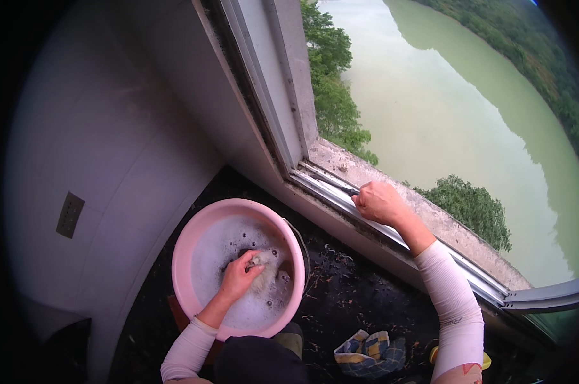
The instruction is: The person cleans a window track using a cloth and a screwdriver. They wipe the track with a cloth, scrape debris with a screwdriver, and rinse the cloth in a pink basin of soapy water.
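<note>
My left hand [239, 278] grips a wet, greyish cloth [265, 276] over the soapy water in a pink plastic bucket [181, 254]. Foam covers most of the water, and the cloth's lower part hangs into it. At the window, my right hand [380, 204] is closed around the dark handle of a slim tool, possibly a screwdriver [335, 183]. Its thin shaft points left along the aluminium sliding-window track [318, 185], near the track's corner. Whether the tip touches the track cannot be made out. Dirt lines the frame's edges.
Outside the open window lies a concrete ledge [467, 225], with trees and greenish water far below. A checked cloth [371, 353] lies on the dark, marbled floor [347, 278]. A yellow object [486, 361] is partly hidden by my right arm. A socket plate [70, 215] is on the left wall.
</note>
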`<control>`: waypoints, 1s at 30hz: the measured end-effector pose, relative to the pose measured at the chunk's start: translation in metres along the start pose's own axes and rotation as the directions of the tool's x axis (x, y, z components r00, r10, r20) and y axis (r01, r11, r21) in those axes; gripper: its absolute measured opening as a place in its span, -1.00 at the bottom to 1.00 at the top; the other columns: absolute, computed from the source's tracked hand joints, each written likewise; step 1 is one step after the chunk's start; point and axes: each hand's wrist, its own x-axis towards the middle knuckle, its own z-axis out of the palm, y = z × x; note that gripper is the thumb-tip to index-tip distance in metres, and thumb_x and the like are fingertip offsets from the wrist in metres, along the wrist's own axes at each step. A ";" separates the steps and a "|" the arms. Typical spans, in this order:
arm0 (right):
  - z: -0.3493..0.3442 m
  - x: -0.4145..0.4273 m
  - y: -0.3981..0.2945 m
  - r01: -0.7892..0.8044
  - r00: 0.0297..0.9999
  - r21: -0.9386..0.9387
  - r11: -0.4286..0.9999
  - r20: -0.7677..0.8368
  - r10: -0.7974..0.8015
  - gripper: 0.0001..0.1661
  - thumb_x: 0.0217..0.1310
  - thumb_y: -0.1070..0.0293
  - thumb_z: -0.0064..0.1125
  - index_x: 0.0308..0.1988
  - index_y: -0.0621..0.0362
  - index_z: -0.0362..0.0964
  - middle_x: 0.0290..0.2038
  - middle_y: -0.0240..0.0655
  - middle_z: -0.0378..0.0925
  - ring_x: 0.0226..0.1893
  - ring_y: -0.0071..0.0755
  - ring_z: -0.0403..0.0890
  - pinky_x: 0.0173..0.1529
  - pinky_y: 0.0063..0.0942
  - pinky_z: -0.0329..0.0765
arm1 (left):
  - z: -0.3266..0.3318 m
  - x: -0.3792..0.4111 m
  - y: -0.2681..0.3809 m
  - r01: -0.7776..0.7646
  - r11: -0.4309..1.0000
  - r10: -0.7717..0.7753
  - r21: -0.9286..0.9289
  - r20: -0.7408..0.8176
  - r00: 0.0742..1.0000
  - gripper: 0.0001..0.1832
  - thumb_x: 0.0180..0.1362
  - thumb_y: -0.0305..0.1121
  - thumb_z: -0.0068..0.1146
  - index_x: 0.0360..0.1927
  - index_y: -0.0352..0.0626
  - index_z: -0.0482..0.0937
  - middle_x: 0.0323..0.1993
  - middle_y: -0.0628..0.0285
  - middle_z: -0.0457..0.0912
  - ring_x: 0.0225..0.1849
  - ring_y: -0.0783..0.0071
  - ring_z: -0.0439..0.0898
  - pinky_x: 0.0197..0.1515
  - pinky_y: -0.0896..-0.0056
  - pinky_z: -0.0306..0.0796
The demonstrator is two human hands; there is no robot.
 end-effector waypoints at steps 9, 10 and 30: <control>0.006 0.034 -0.011 -0.005 1.000 -0.029 1.000 0.029 0.006 -0.60 0.17 0.23 -0.03 -0.57 0.30 0.50 -0.53 0.00 0.54 -0.47 0.09 0.57 -0.31 -0.10 0.51 | 0.001 0.001 0.000 0.030 0.999 -0.030 0.030 0.008 1.000 -0.64 0.09 -0.43 0.18 0.00 -0.24 0.49 -0.23 0.20 0.63 -0.20 0.50 0.60 -0.09 0.47 0.44; 0.007 0.034 -0.015 -0.019 1.000 -0.026 0.999 0.020 0.020 -0.60 0.17 0.24 -0.03 -0.58 0.29 0.50 -0.53 0.00 0.54 -0.47 0.08 0.57 -0.31 -0.10 0.51 | 0.001 0.001 -0.002 0.028 0.999 -0.028 0.019 0.009 1.000 -0.64 0.09 -0.43 0.18 0.00 -0.24 0.49 -0.23 0.20 0.63 -0.20 0.50 0.60 -0.09 0.47 0.44; 0.013 0.006 -0.035 -0.052 0.996 -0.234 0.971 -0.088 0.032 -0.75 0.05 0.36 0.04 -0.60 0.21 0.51 -0.49 -0.08 0.52 -0.49 -0.08 0.61 -0.41 -0.20 0.55 | 0.002 0.000 0.010 0.026 0.999 -0.025 -0.046 0.019 1.000 -0.65 0.10 -0.47 0.17 -0.01 -0.27 0.48 -0.24 0.21 0.62 -0.19 0.54 0.59 -0.08 0.50 0.43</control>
